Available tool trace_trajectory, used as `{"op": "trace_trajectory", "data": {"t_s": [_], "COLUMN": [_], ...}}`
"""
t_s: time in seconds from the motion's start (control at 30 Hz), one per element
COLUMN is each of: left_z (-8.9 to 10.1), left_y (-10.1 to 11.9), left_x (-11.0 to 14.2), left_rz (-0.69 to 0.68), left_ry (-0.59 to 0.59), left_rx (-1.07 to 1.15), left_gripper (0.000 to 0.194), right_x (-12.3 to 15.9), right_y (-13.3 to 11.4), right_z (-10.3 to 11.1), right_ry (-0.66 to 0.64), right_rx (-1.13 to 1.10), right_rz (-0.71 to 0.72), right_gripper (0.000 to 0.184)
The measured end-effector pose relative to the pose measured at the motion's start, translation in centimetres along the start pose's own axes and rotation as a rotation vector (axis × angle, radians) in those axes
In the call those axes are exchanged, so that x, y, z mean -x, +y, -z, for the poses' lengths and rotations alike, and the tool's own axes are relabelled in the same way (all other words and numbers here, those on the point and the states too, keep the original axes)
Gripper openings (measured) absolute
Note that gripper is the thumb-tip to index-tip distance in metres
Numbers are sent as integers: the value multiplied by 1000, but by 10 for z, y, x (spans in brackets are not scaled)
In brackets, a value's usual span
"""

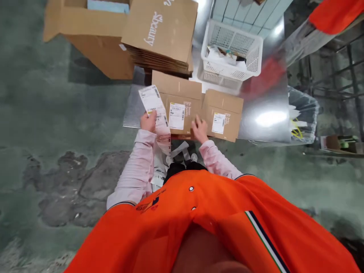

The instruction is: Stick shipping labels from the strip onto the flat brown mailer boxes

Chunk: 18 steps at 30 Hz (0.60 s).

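My left hand [148,121] is closed on a strip of printed shipping labels [150,98] that hangs down past the table's front edge. Beside the strip lies a flat brown carton [192,117] with a white shipping label [176,116] stuck on it. My right hand [200,128] is at that carton's lower right corner, fingers slightly bent and apart, with nothing visible in them; whether it presses on the cardboard I cannot tell. To its right lies a second flat carton [223,102], also bearing a white shipping label [218,123].
Behind the cartons stand a stack of flattened cardboard [167,30] and a white plastic basket [231,70] holding papers. A large open box [96,49] is at the left. A clear plastic bag [303,113] hangs by the metal table's [267,129] right edge. A blurred red-orange sleeve [335,17] shows top right.
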<state>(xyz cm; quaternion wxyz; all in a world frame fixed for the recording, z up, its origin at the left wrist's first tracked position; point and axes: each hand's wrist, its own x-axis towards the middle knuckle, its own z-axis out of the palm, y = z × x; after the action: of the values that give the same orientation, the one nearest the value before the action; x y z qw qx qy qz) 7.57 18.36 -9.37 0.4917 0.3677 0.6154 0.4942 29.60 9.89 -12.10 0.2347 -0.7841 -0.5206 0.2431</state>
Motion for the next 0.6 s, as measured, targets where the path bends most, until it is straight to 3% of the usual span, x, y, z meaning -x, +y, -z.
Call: {"op": "trace_trajectory", "data": {"t_s": [0.07,0.13,0.23,0.33,0.4,0.5,0.53,0.6], "left_z": [-13,-23,-26,-16,-9,-4,-3,0], "left_y": [16,31,38,27,15,2,-1,-4], "left_x": [22,45,73,95,109,126,129,129], "left_rz": [32,41,34,36,34,50,53,52], "left_ry": [-22,-121,-199,-225,-280,-445,-488,-487], "left_rx": [134,244,253,191,183,112,71,7], "left_gripper": [32,37,41,52,59,64,64,63], "right_x": [-5,-10,-18,-20,-12,16,28,51], "right_y": [24,60,115,128,103,39,19,-11], "right_z": [22,59,121,150,139,90,71,41], "right_ry": [172,289,293,270,143,-379,-474,-484], "right_rx": [-192,-324,-289,-177,-192,-524,-670,-842], "right_rz": [-56,-141,-224,-246,-199,46,112,149], "right_gripper": [63,64,46,42,55,64,62,54]}}
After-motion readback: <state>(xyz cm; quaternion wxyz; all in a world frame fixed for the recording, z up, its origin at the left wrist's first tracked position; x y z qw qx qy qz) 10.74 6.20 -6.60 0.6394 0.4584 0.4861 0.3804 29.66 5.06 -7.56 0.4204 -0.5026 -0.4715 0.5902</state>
